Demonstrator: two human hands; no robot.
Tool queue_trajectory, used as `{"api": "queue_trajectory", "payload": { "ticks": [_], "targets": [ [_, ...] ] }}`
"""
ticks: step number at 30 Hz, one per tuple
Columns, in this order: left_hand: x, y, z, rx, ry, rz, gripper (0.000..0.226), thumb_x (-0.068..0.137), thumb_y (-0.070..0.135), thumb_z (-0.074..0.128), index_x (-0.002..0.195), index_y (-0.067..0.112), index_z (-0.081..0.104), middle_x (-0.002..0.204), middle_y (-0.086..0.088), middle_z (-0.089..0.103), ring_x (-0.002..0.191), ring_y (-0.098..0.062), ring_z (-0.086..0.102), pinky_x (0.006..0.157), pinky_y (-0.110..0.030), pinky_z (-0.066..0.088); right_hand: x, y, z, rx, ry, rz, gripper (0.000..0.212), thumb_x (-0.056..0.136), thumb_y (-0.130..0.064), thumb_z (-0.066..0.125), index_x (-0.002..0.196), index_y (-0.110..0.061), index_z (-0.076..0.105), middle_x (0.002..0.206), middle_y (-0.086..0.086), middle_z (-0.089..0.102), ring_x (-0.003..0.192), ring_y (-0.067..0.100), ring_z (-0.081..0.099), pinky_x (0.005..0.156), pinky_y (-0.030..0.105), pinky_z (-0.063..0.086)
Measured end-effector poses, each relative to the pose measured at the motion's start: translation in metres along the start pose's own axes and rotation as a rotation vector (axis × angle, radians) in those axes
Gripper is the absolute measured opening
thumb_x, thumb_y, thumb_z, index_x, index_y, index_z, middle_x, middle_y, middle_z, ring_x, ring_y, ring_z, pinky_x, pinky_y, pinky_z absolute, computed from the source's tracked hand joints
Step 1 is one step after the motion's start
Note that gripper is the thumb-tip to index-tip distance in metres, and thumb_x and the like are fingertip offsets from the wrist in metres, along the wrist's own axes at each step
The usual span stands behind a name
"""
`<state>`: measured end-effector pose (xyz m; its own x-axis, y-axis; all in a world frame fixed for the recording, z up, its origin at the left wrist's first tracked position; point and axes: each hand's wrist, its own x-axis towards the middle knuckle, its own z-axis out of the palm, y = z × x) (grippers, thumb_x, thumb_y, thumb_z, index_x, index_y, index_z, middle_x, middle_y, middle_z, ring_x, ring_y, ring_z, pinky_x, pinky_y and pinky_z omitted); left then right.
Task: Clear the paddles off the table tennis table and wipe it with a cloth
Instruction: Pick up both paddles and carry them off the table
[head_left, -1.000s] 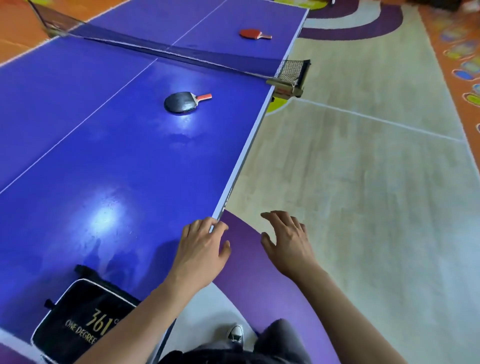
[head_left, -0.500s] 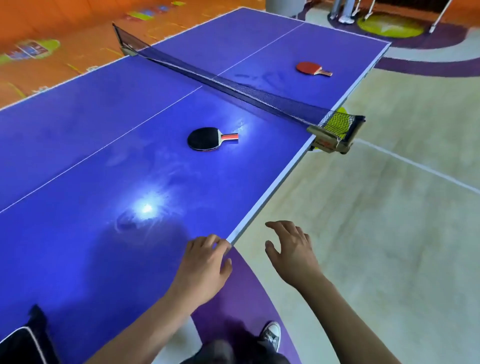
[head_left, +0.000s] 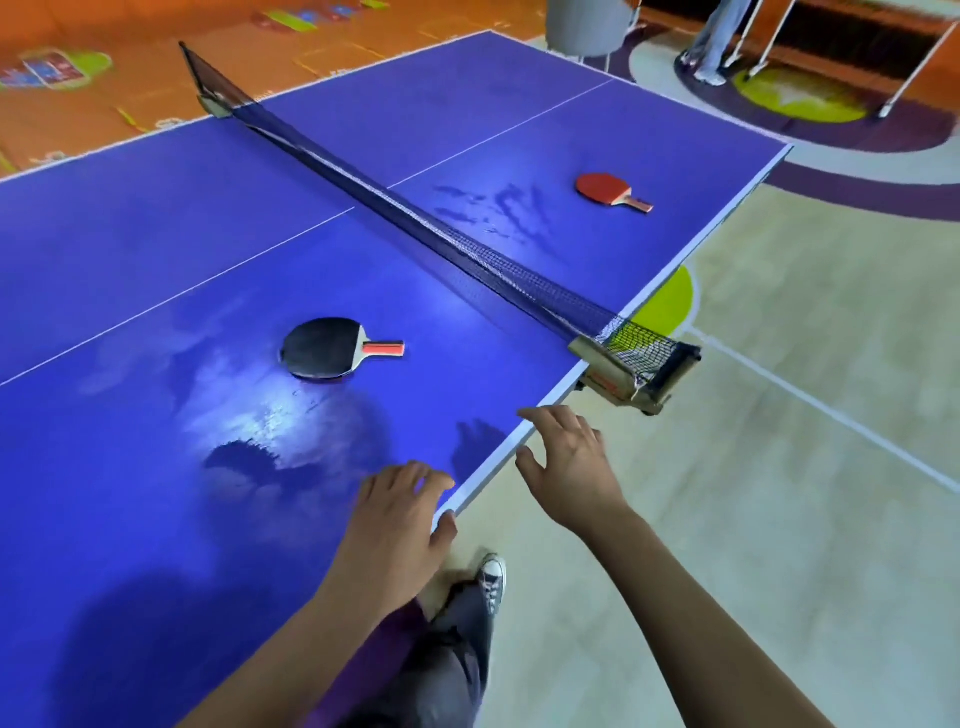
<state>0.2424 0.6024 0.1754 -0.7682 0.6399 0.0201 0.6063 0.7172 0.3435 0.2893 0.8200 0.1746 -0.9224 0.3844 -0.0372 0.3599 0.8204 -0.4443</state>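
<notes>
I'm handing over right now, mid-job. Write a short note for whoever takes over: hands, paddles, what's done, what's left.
Left hand: empty, resting on the table at its side edge.
Right hand: empty, fingers spread, beside that edge; contact unclear.
Black paddle: flat on the near half.
Red paddle: flat beyond the net, near the far corner.
Done: nothing; neither paddle is off the table.
Left: remove both paddles, fetch a cloth (none in view), and wipe; smears show on both halves.
</notes>
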Motion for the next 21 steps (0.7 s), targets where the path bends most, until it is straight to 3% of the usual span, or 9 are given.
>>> {"api": "queue_trajectory", "payload": {
  "ticks": [9, 15, 21],
  "targets": [
    [0.214, 0.052, 0.019, 0.003, -0.029, 0.090, 0.037, 0.096, 0.036, 0.053, 0.130, 0.025, 0.061, 0.128, 0.002, 0.057, 0.116, -0.027, 0.054, 0.100, -0.039, 0.037, 0.163, 0.091, -0.072, -0.002, 0.001, 0.083, 0.041, 0.098, -0.029, 0.059, 0.138, -0.024, 0.056, 0.133, 0.001, 0.055, 0.121, 0.028, 0.053, 0.105, 0.042, 0.037],
    [0.312, 0.089, 0.025, -0.031, 0.030, 0.114, 0.029, 0.090, 0.024, 0.067, 0.118, 0.018, 0.067, 0.115, -0.002, 0.063, 0.103, -0.031, 0.060, 0.091, -0.045, 0.047, 0.241, 0.154, -0.107, 0.022, 0.031, 0.120, 0.041, 0.098, -0.030, 0.056, 0.139, -0.028, 0.055, 0.138, -0.002, 0.052, 0.125, 0.024, 0.050, 0.106, 0.038, 0.031],
    [0.417, 0.135, 0.057, -0.040, 0.090, 0.093, 0.025, 0.087, 0.020, 0.069, 0.112, 0.020, 0.066, 0.111, 0.003, 0.062, 0.101, -0.026, 0.060, 0.089, -0.040, 0.047, 0.339, 0.246, -0.119, -0.002, -0.064, 0.094, 0.044, 0.100, -0.032, 0.054, 0.144, -0.028, 0.051, 0.140, -0.001, 0.051, 0.128, 0.025, 0.050, 0.109, 0.039, 0.031]
  ]
}}
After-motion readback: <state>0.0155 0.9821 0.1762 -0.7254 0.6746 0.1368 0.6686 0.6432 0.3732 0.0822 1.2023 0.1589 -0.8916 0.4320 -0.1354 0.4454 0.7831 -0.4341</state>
